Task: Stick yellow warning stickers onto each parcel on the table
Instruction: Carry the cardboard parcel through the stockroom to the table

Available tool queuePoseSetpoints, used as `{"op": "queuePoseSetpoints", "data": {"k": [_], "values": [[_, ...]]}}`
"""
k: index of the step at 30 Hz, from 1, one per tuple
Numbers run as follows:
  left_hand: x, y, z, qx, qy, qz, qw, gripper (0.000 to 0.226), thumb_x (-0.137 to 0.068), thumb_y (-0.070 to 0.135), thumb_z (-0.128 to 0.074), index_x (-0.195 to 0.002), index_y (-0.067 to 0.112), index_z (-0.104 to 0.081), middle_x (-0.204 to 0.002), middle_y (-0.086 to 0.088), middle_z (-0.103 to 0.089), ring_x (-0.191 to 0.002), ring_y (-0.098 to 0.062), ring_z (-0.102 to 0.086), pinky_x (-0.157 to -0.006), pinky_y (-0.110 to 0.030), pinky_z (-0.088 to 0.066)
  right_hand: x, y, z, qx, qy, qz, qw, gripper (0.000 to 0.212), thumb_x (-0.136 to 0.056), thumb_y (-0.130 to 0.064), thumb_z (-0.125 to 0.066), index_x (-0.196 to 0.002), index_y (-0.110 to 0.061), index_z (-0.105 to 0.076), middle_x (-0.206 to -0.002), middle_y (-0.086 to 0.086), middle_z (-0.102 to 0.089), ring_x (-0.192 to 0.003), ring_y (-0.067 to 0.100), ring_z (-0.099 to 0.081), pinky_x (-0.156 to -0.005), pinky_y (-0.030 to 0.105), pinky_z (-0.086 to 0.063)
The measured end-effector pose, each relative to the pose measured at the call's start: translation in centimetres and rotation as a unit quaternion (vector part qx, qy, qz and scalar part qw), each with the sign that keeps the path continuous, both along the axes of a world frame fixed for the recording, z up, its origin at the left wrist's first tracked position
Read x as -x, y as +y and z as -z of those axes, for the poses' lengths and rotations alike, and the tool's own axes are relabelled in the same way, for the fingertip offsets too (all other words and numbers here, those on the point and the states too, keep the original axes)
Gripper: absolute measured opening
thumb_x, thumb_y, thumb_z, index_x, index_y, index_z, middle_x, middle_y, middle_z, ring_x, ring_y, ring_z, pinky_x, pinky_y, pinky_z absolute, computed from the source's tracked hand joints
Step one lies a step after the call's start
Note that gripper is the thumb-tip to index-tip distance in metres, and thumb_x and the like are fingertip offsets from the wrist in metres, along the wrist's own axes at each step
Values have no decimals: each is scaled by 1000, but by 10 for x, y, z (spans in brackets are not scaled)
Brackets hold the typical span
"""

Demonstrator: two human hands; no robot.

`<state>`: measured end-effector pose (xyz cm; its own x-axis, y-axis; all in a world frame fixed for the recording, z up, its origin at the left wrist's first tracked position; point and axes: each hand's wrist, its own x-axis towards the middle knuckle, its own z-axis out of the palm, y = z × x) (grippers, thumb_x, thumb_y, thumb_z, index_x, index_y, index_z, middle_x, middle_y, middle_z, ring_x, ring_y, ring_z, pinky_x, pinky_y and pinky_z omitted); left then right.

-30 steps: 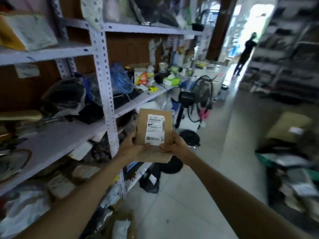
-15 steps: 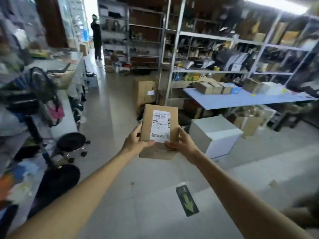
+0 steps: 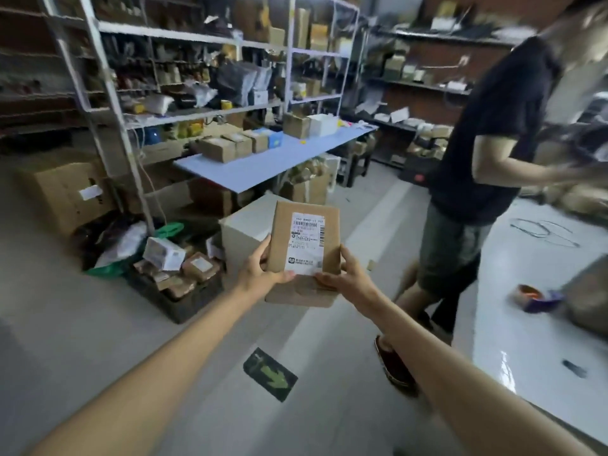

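Parcel (image 3: 278,238) up in front of us, above the floor, near upright, white label (image 3: 305,245) facing us. We hold it with both hands: left hand (image 3: 260,271) grips the lower left edge, thumb across the front; right hand (image 3: 348,274) grips the lower right edge, thumb at the label's bottom corner. Blue table (image 3: 296,159) lies well beyond, a row of boxes (image 3: 230,146) on it. Second person (image 3: 487,126) stands right, beside a white table (image 3: 526,340). Green arrow (image 3: 270,373) on the floor under our arms.
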<state>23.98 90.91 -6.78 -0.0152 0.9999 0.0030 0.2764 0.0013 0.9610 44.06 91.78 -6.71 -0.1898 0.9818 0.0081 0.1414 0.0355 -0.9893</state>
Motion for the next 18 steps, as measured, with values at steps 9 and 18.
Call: {"op": "queuePoseSetpoints", "data": {"k": [9,18], "values": [[-12,104,-8,10,-15,111,994,98,-70,12,-83,-149,27,-28,-141,-3,-49,-113,-16,-52,-102,-32,-43,-13,61,-7,-10,-16,111,994,60,-78,-2,-74,-125,-26,-47,-121,5,-64,-114,26,-60,-97,41,-52],[-45,237,14,8,17,165,986,99,-71,19,-83,-151,25,-25,-142,2,-48,-121,-15,-48,-100,-32,-42,-48,174,16,-9,-43,127,991,67,-77,-10,-75,-132,-27,-43,-127,-1,-61,-118,20,-56,-100,41,-49]]}}
